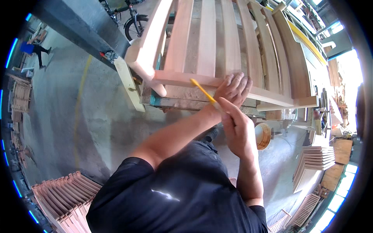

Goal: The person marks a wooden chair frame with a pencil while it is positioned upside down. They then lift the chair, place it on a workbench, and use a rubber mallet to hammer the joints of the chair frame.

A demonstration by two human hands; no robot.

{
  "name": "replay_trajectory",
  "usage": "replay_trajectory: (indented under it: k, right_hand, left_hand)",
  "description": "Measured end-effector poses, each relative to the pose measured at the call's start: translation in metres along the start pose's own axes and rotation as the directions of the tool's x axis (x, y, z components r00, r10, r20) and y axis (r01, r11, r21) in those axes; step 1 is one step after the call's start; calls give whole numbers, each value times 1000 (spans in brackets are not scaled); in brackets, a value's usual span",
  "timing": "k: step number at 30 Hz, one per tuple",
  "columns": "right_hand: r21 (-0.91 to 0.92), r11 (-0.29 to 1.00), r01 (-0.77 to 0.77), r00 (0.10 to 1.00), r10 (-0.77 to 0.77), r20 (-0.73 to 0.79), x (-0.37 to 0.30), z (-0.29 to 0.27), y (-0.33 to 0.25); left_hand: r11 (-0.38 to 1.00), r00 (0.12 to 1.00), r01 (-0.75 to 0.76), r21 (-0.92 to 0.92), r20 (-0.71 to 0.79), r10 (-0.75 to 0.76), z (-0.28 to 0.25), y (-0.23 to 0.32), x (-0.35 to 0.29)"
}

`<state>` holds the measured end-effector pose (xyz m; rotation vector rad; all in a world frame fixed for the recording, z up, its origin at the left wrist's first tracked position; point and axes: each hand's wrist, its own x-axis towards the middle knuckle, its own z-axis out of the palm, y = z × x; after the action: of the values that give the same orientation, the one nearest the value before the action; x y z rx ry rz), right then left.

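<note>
A pale wooden slatted frame (202, 42), like a bench or chair back, lies on a workbench in front of me. My left hand (233, 88) rests flat on its front rail (182, 79), fingers spread over the wood. My right hand (237, 130) is closed around a thin tool with a yellow handle (203, 91). The handle slants up to the left over the rail, just beside my left hand. The tool's working end is hidden inside my fist.
A round wooden tub (263, 136) stands on the concrete floor below the bench. Stacks of slatted wooden panels sit at lower left (64, 194) and at right (316, 157). A bicycle (132, 19) is parked behind the bench. A person in blue (33, 49) walks far left.
</note>
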<state>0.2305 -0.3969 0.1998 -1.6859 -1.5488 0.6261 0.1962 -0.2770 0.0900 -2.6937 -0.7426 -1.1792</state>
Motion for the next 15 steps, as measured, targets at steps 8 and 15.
replay_trajectory:
  k: [8, 15]
  right_hand:
    - [-210, 942, 262, 965, -260, 35, 46, 75, -38]
    - [-160, 933, 323, 937, -339, -81, 40, 77, -37]
  left_hand:
    - [999, 998, 9, -50, 70, -6, -19, -2, -13]
    - [989, 997, 74, -126, -20, -77, -11, 10, -9]
